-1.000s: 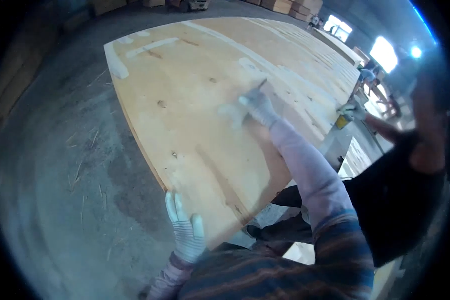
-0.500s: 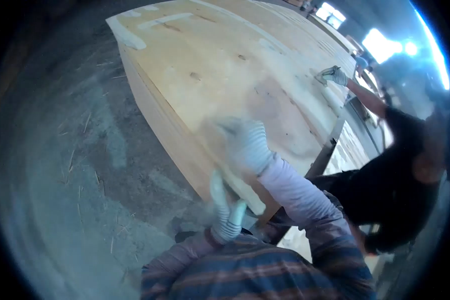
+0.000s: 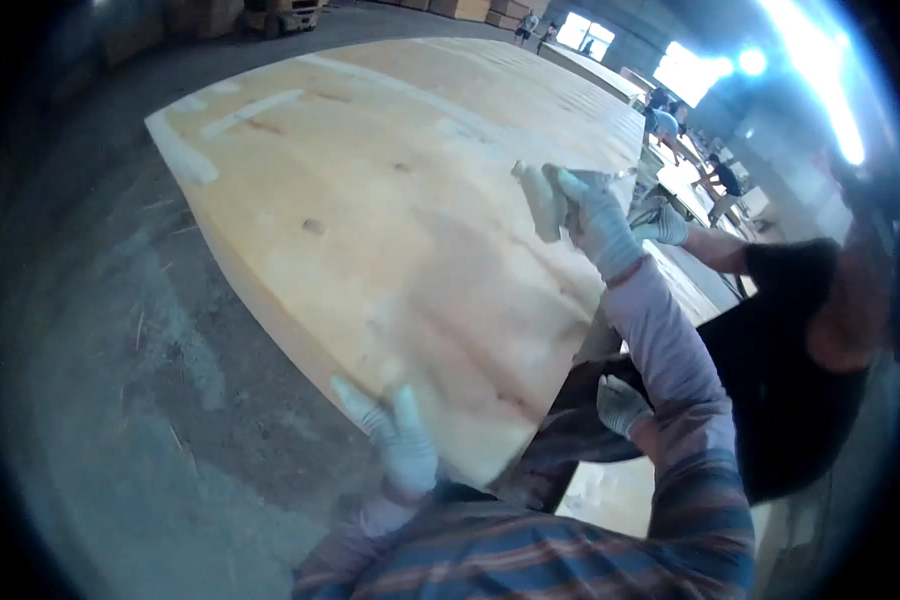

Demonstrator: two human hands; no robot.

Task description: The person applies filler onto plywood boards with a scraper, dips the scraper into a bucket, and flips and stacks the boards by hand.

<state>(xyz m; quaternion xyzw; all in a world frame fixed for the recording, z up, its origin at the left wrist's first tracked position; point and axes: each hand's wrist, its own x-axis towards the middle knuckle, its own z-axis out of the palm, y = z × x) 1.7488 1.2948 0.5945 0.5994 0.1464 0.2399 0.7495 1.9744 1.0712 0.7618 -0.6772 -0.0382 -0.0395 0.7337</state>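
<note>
A large plywood panel with pale filler patches and dark knots spreads out before me. My right hand, in a striped white glove, is closed around a flat grey scraper over the panel's right side. Its wide blade points left; the fingers partly cover its grip. My left hand, also gloved, lies at the panel's near left edge with thumb and fingers apart, holding nothing. Close beyond my right hand is a co-worker's gloved hand; whether it holds anything is unclear.
The co-worker in dark clothing stands close on my right, another gloved hand hanging low. Grey floor runs along the left. Farther back are a forklift, stacked boards, and several people near bright windows.
My right hand has swept from the near left edge to the panel's right side. The left hand has shifted slightly up and left. My view has tilted up, showing more background.
</note>
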